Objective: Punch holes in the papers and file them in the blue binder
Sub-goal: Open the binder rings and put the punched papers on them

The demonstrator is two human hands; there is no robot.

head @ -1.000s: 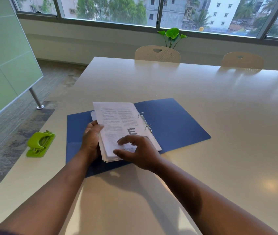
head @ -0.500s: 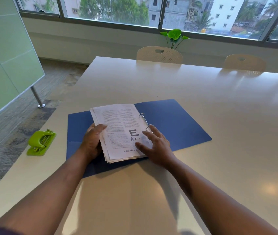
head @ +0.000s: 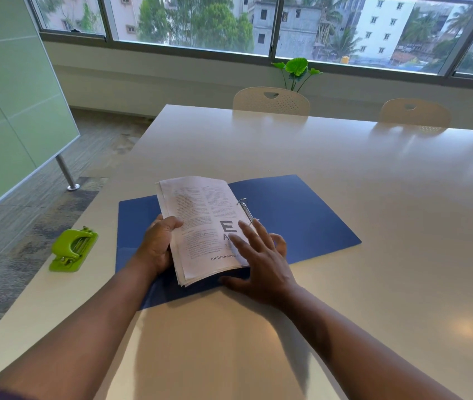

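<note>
- A lime-green plastic hole punch [head: 72, 250] sits near the left edge of the long white table [head: 345, 183], well apart from the work and out of the way.
- The left hand [head: 158, 243] grips the left edge of the stack of printed white papers [head: 200, 223], thumb on top, likely steadying the sheets against the rings.
- The stack lies on the left half of the open blue binder [head: 296, 217], flat on the table.
- The right hand [head: 261, 258] rests flat, fingers spread and holding nothing, over the stack's lower right corner beside the metal rings [head: 246, 210], seemingly pressing the pages down onto them.
</note>
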